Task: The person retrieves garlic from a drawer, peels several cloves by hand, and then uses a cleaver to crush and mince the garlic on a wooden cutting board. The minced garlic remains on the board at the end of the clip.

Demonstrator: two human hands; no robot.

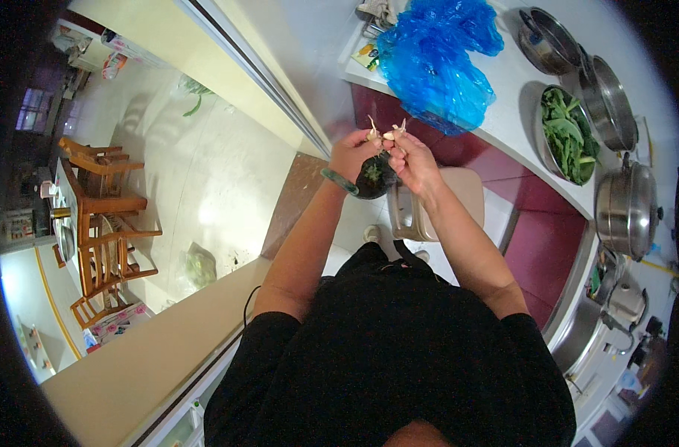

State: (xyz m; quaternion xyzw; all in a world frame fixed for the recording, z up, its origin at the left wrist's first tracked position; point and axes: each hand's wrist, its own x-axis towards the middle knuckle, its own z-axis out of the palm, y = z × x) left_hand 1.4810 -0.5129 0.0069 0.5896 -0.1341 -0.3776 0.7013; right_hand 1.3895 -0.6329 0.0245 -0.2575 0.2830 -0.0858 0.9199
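Note:
In front of me, above a dark bin [372,186] with green scraps in it, both hands meet at the fingertips. My left hand [352,158] is closed in a pinch on a pale piece that looks like garlic [373,135], with a thin papery wisp sticking up. A green bangle circles the left wrist. My right hand [415,165] also pinches a whitish garlic clove [389,137], and bits of dry skin stand up at its fingers. The two pieces are close together; whether they touch is too small to tell.
A beige stool [464,200] stands beside the bin. On the white counter [529,153] lie a blue plastic bag [444,63], a bowl of leafy greens [566,134], several steel pots [624,208] and a sink [581,339]. To the left are wooden chairs [101,257] and a bagged vegetable [199,268].

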